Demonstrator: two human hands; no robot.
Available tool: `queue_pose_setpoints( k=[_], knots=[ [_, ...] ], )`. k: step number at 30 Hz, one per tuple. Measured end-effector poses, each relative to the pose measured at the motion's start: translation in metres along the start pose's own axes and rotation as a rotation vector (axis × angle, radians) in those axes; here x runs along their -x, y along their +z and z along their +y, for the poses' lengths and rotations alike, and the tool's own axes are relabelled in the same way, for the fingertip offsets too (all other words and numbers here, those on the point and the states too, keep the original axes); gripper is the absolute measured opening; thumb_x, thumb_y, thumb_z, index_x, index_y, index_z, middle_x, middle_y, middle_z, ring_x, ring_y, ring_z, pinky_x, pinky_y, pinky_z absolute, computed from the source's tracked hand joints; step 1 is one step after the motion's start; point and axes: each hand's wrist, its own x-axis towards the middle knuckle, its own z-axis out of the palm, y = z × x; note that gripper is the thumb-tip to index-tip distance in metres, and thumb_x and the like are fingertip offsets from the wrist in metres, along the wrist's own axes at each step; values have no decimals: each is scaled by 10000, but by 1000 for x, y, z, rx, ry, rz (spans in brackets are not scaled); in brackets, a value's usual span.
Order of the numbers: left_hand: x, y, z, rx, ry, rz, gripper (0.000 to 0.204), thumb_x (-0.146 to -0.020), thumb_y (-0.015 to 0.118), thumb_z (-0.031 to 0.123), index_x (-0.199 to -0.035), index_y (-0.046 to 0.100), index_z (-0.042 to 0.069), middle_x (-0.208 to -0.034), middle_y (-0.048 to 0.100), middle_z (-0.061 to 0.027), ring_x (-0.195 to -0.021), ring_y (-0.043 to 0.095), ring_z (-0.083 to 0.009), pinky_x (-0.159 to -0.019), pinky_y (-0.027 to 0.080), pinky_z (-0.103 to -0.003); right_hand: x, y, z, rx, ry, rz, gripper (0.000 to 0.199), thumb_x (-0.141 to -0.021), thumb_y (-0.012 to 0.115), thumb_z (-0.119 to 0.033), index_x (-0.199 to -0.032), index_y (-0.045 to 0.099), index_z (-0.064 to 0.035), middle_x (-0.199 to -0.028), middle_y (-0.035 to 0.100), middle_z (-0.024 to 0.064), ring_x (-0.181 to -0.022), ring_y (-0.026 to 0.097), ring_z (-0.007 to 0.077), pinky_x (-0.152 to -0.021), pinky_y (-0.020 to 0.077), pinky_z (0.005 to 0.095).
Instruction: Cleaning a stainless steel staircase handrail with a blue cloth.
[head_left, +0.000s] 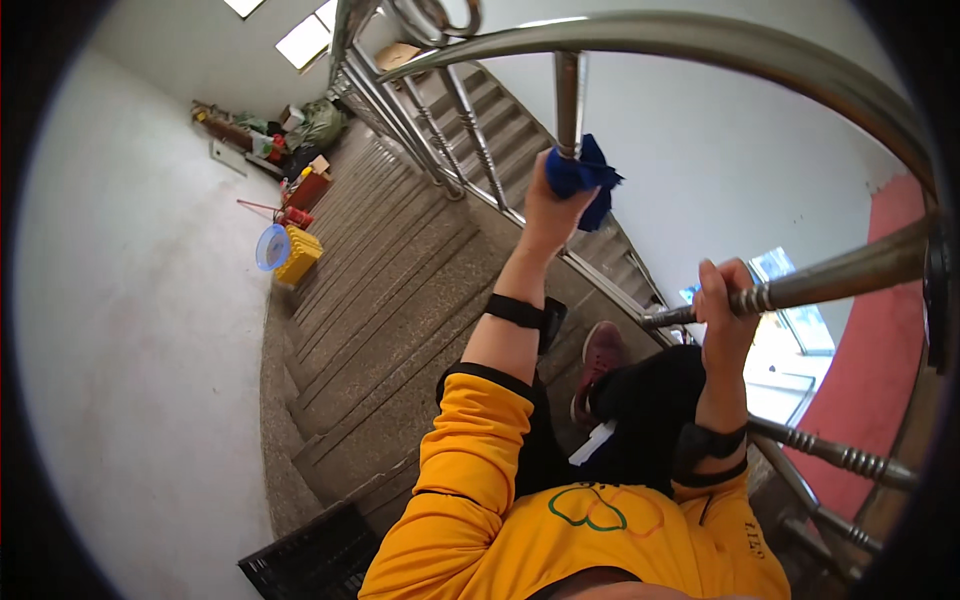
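Note:
A dark blue cloth (598, 190) is wrapped around an upright metal baluster (569, 95) of the stair railing. My left hand (553, 212) is closed around the cloth and the post within it, with the arm stretched forward. To the right, my right hand (724, 305) grips another baluster (850, 272), its fingers curled around the ringed part. Above both posts curves the shiny metal handrail (700, 32). Part of the left-hand post is hidden by the cloth and my fingers.
Stone steps (390, 290) run along the white wall (130, 300) on the left. A yellow crate (298, 255), a blue basin (271, 247) and a red extinguisher (296, 217) stand by that wall, with piled bags (318, 127) beyond. A black crate (310, 555) sits at lower left.

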Motion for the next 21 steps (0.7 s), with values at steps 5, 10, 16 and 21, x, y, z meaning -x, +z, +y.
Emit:
queue_pose_setpoints(
  k=[5, 10, 16, 21],
  knots=[
    [-2, -8, -7, -175, -31, 74, 478, -713, 736, -6, -1115, 484, 52, -938, 590, -30, -849, 567, -110, -748, 479, -256, -2, -3, 10, 48, 7, 29, 264, -852, 629, -141, -666, 447, -99, -532, 376, -50, -458, 362, 38, -434, 296, 213],
    [4, 23, 47, -45, -30, 195, 459, -741, 735, 32, -1151, 530, 45, -1017, 600, -33, -910, 573, -131, -816, 472, -271, -2, -5, 9, 137, -71, 33, 258, -843, 643, -154, -653, 482, -90, -530, 426, -64, -471, 380, 16, -426, 278, 207],
    [0, 23, 46, -94, 96, 112, 550, -751, 745, 72, -1229, 475, 45, -1118, 570, -36, -1027, 537, -144, -935, 405, -280, -1, -5, 6, 104, -117, 3, 248, -845, 642, -150, -657, 502, -70, -519, 423, -76, -465, 366, 7, -425, 264, 205],
    [-1, 8, 9, -279, -3, 88, 574, -753, 743, 72, -1244, 448, 35, -1135, 551, -40, -1052, 526, -147, -949, 400, -284, -1, -5, 2, 119, -132, 17, 262, -826, 662, -171, -639, 514, -63, -515, 434, -70, -459, 374, 10, -429, 276, 202]
  ],
)
